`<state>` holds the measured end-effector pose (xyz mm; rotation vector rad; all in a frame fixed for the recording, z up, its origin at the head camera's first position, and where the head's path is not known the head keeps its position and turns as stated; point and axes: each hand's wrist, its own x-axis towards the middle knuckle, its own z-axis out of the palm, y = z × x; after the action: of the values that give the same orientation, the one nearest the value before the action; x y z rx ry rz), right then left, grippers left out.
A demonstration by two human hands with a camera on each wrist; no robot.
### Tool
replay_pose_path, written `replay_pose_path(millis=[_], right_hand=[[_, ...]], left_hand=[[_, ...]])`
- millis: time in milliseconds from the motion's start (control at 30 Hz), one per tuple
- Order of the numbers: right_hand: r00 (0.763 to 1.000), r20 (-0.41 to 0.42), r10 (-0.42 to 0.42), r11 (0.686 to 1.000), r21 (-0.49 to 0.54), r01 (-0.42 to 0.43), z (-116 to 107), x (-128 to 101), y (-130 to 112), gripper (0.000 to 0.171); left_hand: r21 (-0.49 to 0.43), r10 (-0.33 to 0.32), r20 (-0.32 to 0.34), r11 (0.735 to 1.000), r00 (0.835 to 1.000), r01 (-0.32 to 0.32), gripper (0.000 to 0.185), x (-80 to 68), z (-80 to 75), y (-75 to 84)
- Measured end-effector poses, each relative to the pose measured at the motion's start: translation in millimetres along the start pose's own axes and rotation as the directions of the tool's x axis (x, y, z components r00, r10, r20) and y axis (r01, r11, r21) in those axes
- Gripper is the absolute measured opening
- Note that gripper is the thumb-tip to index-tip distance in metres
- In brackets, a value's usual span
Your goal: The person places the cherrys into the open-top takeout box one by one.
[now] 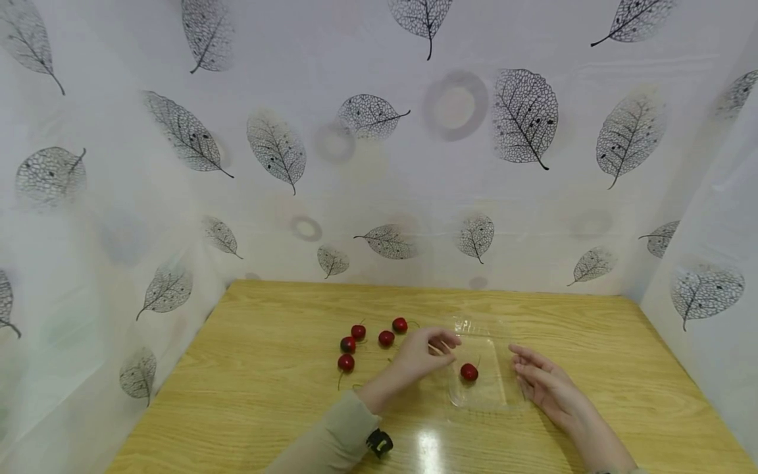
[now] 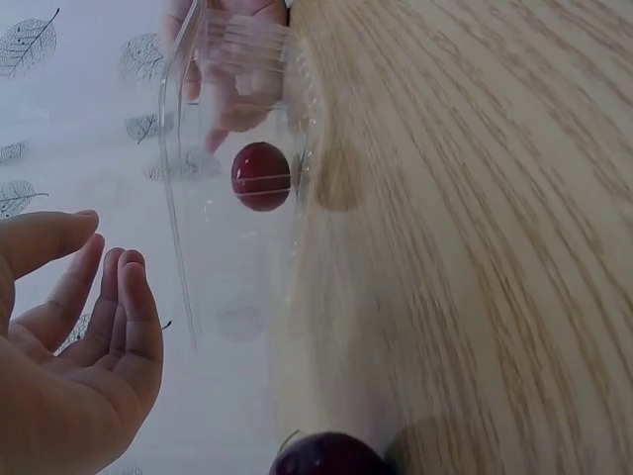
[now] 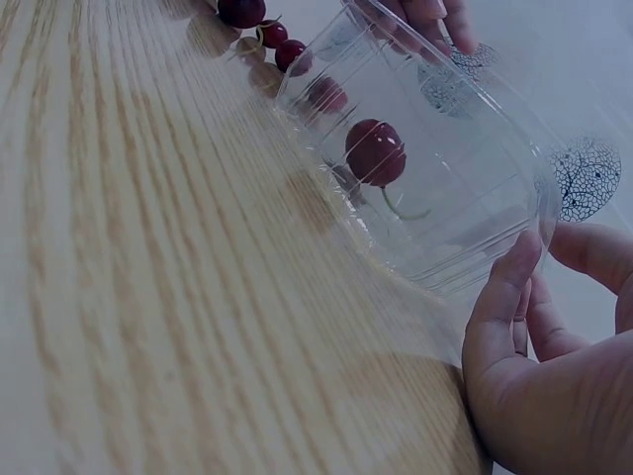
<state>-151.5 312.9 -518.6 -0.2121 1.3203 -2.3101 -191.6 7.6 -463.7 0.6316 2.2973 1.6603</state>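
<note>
Shows the fingers of the left hand [image 1: 423, 355] loosely bent, with the thumb well parted from them, holding nothing, just beside the left edge of a clear plastic container [image 1: 500, 385]. Shows the fingers of the right hand [image 1: 551, 392] bent at the opposite side, with tips at the outer rim in the right wrist view. Cannot tell a light touch from a pinch at that rim. Contains, inside the clear plastic container and toward its left side, one dark red cherry [image 1: 469, 372] with its stem attached. Includes, farther left on the wood-grain table [image 1: 266, 368], five more visible cherries [image 1: 386, 338]: three in a rough row, two nearer the left hand. Displays, up the left arm, a pale sleeve [image 1: 331, 431] and a black wrist strap [image 1: 379, 442]. Ends, behind and at both sides of the wood-grain table, in white sheeting [image 1: 414, 178] printed with dark skeleton leaves
</note>
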Motion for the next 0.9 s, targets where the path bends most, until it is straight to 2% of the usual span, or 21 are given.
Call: replay_pose_path(millis=[533,700,900], right_hand=[[1.000,-0.021,0.007,1.000,-0.005,-0.007,1.3,0.0,-0.9,0.049],[1.000,-0.006,0.004,1.000,0.005,-0.004,1.3,-0.1,-1.3,0.048],[1.000,-0.021,0.004,1.000,-0.006,-0.004,2.0,-0.6,-1.5,0.047]], left_hand=[[0.110,0.003,-0.071,0.994,0.997,0.005,0.018,-11.8,-34.5,-6.8],[0.091,0.008,-0.082,0.996,0.997,-0.001,0.020,-16.9,-46.9,-9.9],[0.088,-0.036,-0.128,0.995,0.991,0.047,0.020,-24.6,-64.7,-14.6]])
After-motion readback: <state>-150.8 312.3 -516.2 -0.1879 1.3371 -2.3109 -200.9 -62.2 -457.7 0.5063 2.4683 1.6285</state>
